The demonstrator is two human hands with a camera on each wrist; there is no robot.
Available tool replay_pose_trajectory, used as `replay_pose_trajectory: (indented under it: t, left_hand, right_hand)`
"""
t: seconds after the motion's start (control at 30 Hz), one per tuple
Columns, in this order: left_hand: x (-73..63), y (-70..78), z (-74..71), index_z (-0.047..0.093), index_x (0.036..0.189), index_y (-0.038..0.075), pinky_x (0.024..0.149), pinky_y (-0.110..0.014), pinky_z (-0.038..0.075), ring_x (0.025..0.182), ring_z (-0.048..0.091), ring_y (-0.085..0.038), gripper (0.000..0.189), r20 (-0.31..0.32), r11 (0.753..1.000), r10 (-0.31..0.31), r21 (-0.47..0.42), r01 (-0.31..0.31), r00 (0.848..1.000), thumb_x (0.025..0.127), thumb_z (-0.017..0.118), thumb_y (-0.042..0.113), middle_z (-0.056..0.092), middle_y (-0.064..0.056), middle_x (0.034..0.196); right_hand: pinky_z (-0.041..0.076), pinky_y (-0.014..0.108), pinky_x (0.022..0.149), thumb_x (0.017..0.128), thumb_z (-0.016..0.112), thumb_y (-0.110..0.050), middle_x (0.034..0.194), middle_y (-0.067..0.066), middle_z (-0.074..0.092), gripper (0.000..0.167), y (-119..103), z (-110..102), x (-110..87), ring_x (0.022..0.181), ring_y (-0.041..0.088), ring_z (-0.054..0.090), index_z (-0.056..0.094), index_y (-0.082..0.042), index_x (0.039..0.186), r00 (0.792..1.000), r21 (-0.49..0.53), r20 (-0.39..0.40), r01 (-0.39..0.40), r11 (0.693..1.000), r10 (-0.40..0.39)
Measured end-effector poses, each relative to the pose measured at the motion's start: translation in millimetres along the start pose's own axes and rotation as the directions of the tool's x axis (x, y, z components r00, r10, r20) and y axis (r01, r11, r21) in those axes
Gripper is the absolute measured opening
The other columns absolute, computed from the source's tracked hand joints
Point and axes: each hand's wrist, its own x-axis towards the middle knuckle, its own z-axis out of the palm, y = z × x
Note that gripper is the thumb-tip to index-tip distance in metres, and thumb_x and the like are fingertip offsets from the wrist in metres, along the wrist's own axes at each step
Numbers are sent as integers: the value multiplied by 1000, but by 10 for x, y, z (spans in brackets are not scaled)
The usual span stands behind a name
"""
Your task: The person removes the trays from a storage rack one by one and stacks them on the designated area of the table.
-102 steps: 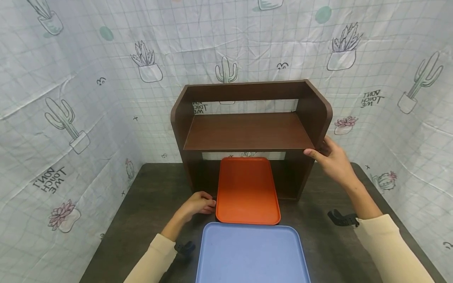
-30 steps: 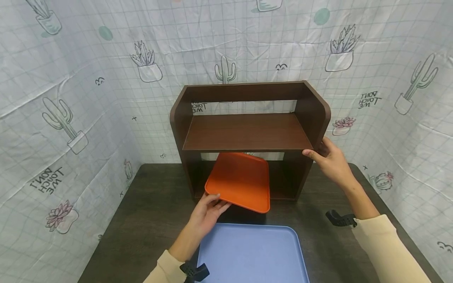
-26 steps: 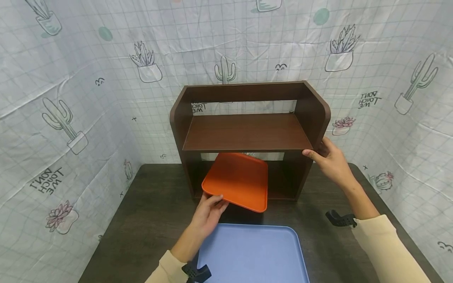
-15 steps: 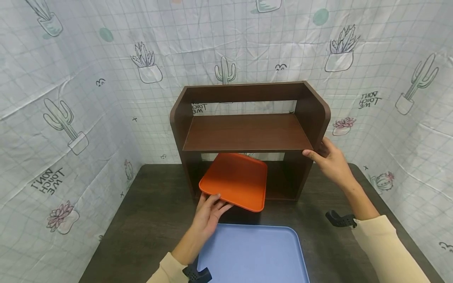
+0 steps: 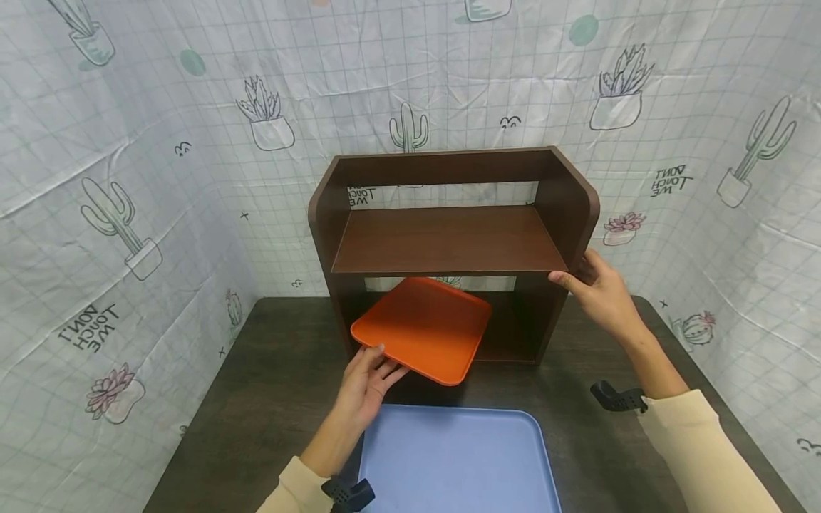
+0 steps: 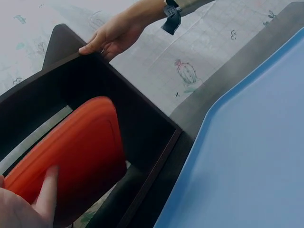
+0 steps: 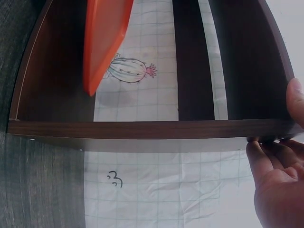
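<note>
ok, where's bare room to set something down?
Free: upper shelf between the side panels; blue tray, where visible; tabletop left of the left forearm. Crowded: lower compartment, where the left hand holds the orange tray; right panel, gripped by the right hand.

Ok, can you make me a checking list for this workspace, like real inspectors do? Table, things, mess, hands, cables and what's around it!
Surface: dark table.
Job's things: orange tray, tilted, partly inside the lower compartment of the brown shelf unit; blue tray, in front.
Clutter: nothing seen.
Hands: left hand holds the orange tray's edge; right hand grips the shelf unit's right side.
Cables: nothing seen.
Surroundings: pale cloth with plant drawings, behind and on both sides.
</note>
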Motion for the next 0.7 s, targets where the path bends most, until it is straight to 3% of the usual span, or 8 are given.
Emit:
replay_pose_trajectory:
  t: [0.17,0.3,0.7]
  left_hand:
    - [23,47,-58,66,124,11,92,-41,66,101,77,-20,19,-19,1000,-1,26,1,1000,110,52,10,76,1,105]
    - [47,60,-92,71,110,14,89,-39,66,94,78,-19,19,-40,1000,-11,15,11,999,110,53,11,77,2,96]
    - [102,157,-174,74,99,13,76,-30,67,78,78,-15,29,-47,999,-9,38,11,999,112,48,12,81,0,89]
  right_hand:
    - [43,1,77,104,71,-33,153,33,55,75,9,3,-8,136,56,56,35,-11,166,1000,0,-1,1,1000,-1]
    - [43,1,79,103,72,-32,154,31,54,75,17,6,-8,137,55,56,35,-13,166,1000,10,2,3,1000,-3]
    - [43,0,80,103,73,-32,154,31,54,75,12,-8,-3,137,54,56,36,-13,166,1000,6,-7,0,1000,0]
